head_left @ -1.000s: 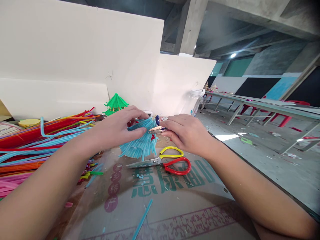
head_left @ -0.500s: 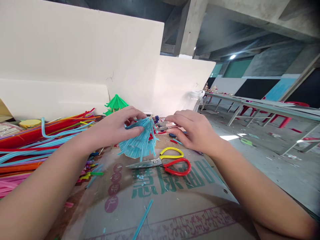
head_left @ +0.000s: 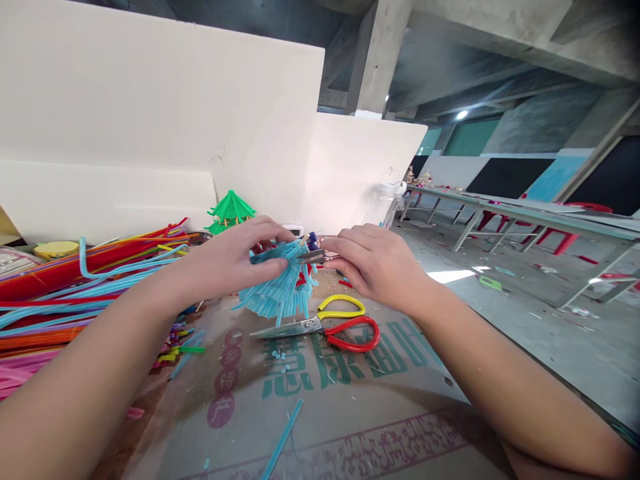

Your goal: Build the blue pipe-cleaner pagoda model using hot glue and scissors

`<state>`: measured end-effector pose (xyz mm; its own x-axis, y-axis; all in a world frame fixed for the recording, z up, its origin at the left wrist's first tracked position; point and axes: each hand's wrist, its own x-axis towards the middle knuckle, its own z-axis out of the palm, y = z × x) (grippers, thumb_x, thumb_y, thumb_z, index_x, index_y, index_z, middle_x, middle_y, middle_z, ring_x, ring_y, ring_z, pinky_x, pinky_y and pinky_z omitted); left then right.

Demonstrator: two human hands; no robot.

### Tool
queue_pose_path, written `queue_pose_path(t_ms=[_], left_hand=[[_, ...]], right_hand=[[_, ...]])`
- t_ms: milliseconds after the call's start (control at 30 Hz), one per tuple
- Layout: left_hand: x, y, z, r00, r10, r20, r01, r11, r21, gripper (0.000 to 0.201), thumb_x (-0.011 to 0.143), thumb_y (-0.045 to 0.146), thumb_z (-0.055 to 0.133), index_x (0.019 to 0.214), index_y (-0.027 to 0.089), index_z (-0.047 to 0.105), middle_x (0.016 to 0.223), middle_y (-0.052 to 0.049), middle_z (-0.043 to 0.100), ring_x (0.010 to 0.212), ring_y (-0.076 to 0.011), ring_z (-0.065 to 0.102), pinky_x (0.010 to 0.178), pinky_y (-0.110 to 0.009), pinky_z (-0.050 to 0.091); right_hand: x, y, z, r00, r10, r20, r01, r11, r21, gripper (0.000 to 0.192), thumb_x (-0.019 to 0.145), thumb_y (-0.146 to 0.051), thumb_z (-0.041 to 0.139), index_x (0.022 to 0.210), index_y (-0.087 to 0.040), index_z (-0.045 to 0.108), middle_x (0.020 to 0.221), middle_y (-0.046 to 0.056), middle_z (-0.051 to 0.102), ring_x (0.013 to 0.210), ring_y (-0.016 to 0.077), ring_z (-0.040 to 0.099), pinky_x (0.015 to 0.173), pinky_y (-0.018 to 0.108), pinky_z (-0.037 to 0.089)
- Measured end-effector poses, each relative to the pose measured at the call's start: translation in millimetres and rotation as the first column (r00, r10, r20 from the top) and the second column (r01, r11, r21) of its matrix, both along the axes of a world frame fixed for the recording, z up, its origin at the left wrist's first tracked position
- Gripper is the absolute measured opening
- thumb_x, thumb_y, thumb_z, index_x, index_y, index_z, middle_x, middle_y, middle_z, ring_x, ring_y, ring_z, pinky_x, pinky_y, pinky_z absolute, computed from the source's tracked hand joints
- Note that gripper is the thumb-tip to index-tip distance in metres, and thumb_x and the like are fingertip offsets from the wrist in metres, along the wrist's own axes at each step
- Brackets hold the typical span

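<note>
Fingers of the left hand (head_left: 235, 261) curl over the top of the blue straw tree (head_left: 280, 288), thumb beneath — a pinch that keeps it tilted above the cardboard sheet (head_left: 345, 413), tip toward the other hand. I see the right hand (head_left: 377, 265) closed on small pliers (head_left: 314, 256), nose at the tree's tip, so one hand steadies while the other works. Scissors (head_left: 325, 328) lie shut just below, within reach. Loose straws (head_left: 85, 280) are heaped at left; a green tree (head_left: 231, 210) stands behind.
</note>
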<state>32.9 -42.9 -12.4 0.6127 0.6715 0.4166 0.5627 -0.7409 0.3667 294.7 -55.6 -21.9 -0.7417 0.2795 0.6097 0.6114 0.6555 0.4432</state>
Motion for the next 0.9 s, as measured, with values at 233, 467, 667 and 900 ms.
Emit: queue_pose_path(t_ms=[233,467,667,900], left_hand=[[-0.4,-1.9,-0.7,1.000,-0.009,0.001,0.009,1.000,0.024,0.034,0.088,0.040,0.054,0.119,0.028,0.061,0.114,-0.002,0.059,0.100,-0.0205,0.058,0.090,-0.034,0.047],[0.2,-1.0,-1.1,1.000,-0.014,-0.001,0.014,0.999,0.035,0.032,0.089,0.040,0.054,0.118,0.029,0.061,0.112,-0.001,0.059,0.099,-0.0189,0.058,0.089,-0.033,0.046],[0.6,-0.1,-2.2,1.000,-0.011,-0.010,0.012,0.999,0.045,0.033,0.090,0.042,0.054,0.120,0.029,0.060,0.113,-0.001,0.058,0.100,-0.0190,0.057,0.088,-0.033,0.046],[0.2,-0.5,-2.1,1.000,0.001,-0.002,-0.001,1.000,0.027,0.033,0.089,0.039,0.055,0.119,0.029,0.061,0.111,0.000,0.059,0.098,-0.0183,0.058,0.087,-0.032,0.047]], right_hand=[[-0.7,-0.9,1.5,1.000,0.000,0.025,0.000,1.000,0.005,0.025,0.100,-0.035,0.046,0.105,-0.016,0.063,0.089,0.007,0.069,0.080,0.0185,0.058,0.071,0.033,0.040],[0.0,-0.1,0.5,0.999,-0.004,0.046,0.003,1.000,0.024,0.021,0.100,-0.028,0.046,0.102,-0.014,0.062,0.088,0.007,0.069,0.079,0.0187,0.059,0.068,0.033,0.040],[1.2,1.1,-1.8,0.999,0.010,0.035,-0.010,1.000,0.017,0.020,0.100,-0.027,0.046,0.100,-0.014,0.061,0.088,0.008,0.069,0.078,0.0185,0.060,0.068,0.032,0.041],[0.4,0.5,-1.9,1.000,0.010,0.024,-0.010,1.000,-0.003,0.026,0.100,-0.034,0.045,0.100,-0.014,0.062,0.088,0.008,0.069,0.079,0.0194,0.060,0.070,0.032,0.041]])
